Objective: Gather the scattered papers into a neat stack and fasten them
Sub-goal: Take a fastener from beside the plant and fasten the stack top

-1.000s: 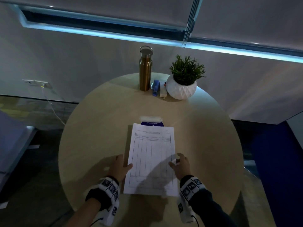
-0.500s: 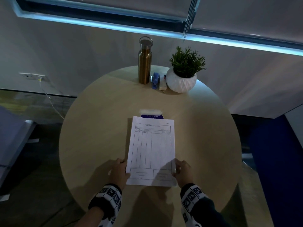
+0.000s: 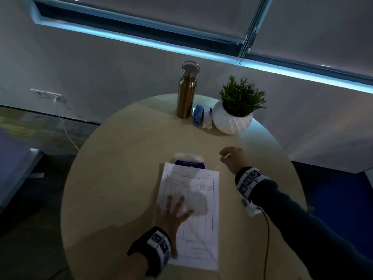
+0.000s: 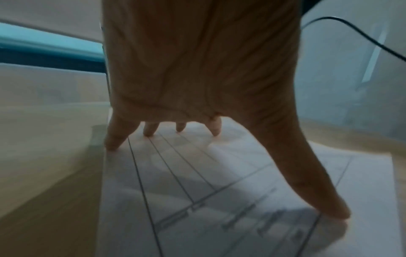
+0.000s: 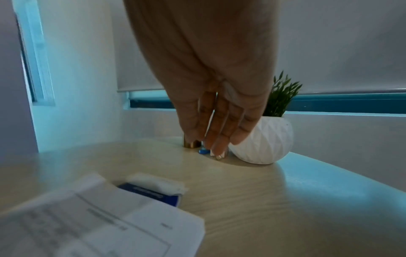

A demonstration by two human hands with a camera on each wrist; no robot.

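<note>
left hand [image 3: 173, 212] flat, fingers spread on papers [image 3: 198, 225] | right hand [image 3: 232, 158] relaxed, empty, above table [image 3: 121, 178] | wrist view: stapler [image 5: 203, 151] mostly hidden, probably

Dim room, cold blue window glow, soft shadows, blurred wrist views.

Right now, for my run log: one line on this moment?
left hand: pressing papers | right hand: empty, toward stapler | fastening: not yet

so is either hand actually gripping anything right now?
No. Left hand presses flat on the paper stack, fingers spread. Right hand is in the air, holding nothing.
</note>
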